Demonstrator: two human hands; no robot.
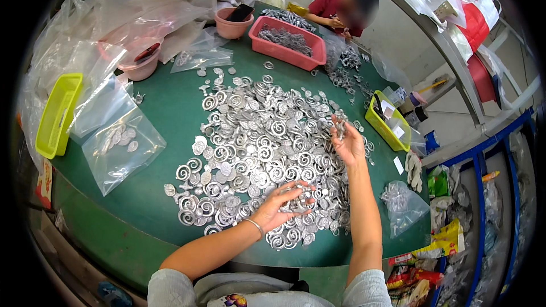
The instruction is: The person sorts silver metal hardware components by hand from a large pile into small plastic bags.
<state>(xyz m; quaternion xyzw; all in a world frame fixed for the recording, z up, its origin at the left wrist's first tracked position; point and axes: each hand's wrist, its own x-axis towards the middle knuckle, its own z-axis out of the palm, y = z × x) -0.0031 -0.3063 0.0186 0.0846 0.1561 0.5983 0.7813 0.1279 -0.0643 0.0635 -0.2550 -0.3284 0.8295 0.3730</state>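
Note:
A wide heap of silver metal pieces (259, 153), spirals and oval medallions among them, spreads over the green table (131, 204). At the near side of the heap, my left hand (277, 207) curls around several small silver pieces (301, 198); a bangle circles that wrist. Farther right and higher, my right hand (349, 145) pinches a small silver piece (340, 124) at its fingertips, above the heap's right edge. The exact shape of the pieces in both hands is too small to make out.
A clear bag with several medallions (122, 136) lies at left, near a yellow-green basket (57, 116). A pink tray (287, 45) of metal parts stands at the back. Another yellow-green basket (388, 122) is at right. Across the table sits a person (335, 8).

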